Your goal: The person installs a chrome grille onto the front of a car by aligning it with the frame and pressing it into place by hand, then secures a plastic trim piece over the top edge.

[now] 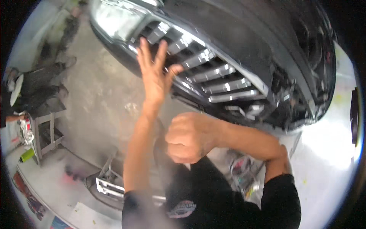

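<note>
My left hand (154, 74) reaches up with its fingers spread in front of the car's grille (225, 70), which has chrome slats. Blur keeps me from telling whether the fingertips touch the grille. Nothing shows in that hand. My right hand (187, 137) is closed in a fist in front of my chest, below the bumper edge. What it holds, if anything, is hidden by the curled fingers. The dark car (244, 34) fills the upper right, its clear headlight (116, 19) at the upper left end of the grille.
At the left a person in dark clothes (38, 86) is beside a grey stool frame (47, 118). A green bottle-like object (26, 155) lies by the stool. Near my left elbow stands a metal frame (108, 185). Blurred clutter (242, 168) sits under my right forearm.
</note>
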### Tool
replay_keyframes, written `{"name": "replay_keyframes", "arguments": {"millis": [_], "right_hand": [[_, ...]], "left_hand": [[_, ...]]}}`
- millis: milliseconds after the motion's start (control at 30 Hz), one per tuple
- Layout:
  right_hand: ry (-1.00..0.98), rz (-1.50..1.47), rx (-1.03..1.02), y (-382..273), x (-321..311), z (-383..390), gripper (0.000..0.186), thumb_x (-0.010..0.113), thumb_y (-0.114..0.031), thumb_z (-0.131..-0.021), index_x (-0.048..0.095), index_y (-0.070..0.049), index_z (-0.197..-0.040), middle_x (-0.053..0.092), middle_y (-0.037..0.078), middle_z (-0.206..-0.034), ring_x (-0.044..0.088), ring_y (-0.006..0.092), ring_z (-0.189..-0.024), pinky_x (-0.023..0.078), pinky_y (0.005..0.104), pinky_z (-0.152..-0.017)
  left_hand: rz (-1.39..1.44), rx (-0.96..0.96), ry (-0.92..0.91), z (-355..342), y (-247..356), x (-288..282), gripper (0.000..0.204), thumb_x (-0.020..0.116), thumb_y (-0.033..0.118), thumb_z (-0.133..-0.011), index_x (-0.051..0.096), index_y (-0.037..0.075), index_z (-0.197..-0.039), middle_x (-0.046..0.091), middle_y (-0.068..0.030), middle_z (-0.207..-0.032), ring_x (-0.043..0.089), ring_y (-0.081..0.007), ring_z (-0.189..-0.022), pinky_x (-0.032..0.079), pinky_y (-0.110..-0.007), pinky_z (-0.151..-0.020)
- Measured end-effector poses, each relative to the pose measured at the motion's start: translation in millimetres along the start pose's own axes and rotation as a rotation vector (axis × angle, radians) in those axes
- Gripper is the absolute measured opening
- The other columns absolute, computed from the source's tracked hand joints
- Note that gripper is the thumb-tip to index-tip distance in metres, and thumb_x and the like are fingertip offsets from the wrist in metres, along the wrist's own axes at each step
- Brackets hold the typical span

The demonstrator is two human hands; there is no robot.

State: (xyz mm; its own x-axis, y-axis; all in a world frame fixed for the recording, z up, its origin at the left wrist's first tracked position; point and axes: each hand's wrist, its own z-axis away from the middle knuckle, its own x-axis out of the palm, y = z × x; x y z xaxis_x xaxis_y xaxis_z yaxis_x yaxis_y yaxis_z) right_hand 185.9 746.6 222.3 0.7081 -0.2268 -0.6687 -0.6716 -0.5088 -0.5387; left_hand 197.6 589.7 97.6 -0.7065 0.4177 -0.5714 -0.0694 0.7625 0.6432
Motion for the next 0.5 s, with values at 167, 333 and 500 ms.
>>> {"name": "replay_keyframes", "arguments": {"millis": [167, 333, 500], "right_hand": [[0.124, 0.009, -0.075, 19.5, -15.4, -92.5, 0.023, 0.067, -0.016, -0.076, 0.051, -0.009, -0.06, 0.051, 0.006, -0.062, 0.055, 0.0226, -0.054, 0.046, 0.0341, -0.054], [-0.032, 0.341, 0.202, 125.0, -46.0, -81.2, 0.025, 0.062, -0.013, -0.086, 0.056, -0.004, -0.063, 0.059, 0.014, -0.063, 0.058, 0.0303, -0.052, 0.047, 0.0378, -0.051], [-0.066, 0.318, 0.238, 123.3, -22.4, -91.9, 0.023, 0.068, -0.017, -0.078, 0.056, -0.007, -0.06, 0.058, 0.01, -0.061, 0.059, 0.0321, -0.053, 0.047, 0.0451, -0.055]], "left_hand": [[0.079, -0.13, 0.043, 6.7, 6.5, -6.9, 0.111, 0.078, 0.052, -0.071, 0.025, 0.002, -0.156, 0.02, -0.022, -0.164, 0.02, -0.0472, -0.149, 0.023, -0.055, -0.121], [-0.027, -0.083, -0.093, -1.8, 9.0, -16.3, 0.069, 0.066, 0.012, -0.086, 0.038, -0.003, -0.148, 0.025, -0.0341, -0.156, 0.023, -0.0569, -0.143, 0.026, -0.059, -0.117], [0.052, -0.105, -0.043, 6.2, -4.4, -4.5, 0.082, 0.071, 0.016, -0.084, 0.031, -0.002, -0.153, 0.027, -0.0225, -0.161, 0.016, -0.0492, -0.149, 0.021, -0.059, -0.119]]}}
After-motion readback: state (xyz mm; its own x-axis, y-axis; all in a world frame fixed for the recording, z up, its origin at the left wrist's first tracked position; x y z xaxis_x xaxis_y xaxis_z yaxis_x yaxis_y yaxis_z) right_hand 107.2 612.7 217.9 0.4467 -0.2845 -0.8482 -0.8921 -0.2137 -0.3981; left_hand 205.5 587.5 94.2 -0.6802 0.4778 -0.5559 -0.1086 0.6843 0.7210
